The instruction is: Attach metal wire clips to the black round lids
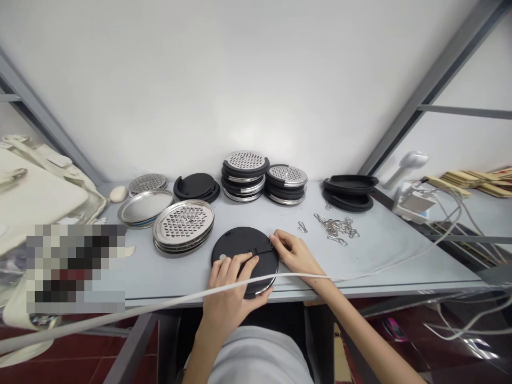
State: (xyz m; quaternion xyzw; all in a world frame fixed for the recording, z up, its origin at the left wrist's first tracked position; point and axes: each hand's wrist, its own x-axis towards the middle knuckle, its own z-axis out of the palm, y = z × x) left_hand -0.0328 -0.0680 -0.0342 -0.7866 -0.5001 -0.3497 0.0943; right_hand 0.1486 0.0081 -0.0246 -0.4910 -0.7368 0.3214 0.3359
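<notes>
A black round disc (240, 242) with a shiny metal rim lies at the front of the table, a slot and a small pale dot on its face. Across its near side rests my left hand (230, 280), gripping it with fingertips on the top and the thumb at the lower right edge. My right hand (294, 253) is closed in a pinch at the disc's right edge. Whatever lies between those fingertips is too small to make out. To the right are a single metal clip (302, 227) and a pile of metal clips (338, 226).
Round metal grater plates (184, 221) are stacked at left, beside plain metal discs (146, 205). Behind stand black holders (196, 186) and two grater stacks (245, 178) (286, 184). More black holders (350, 192) lie at right. A white cable (172, 298) crosses in front of my hands.
</notes>
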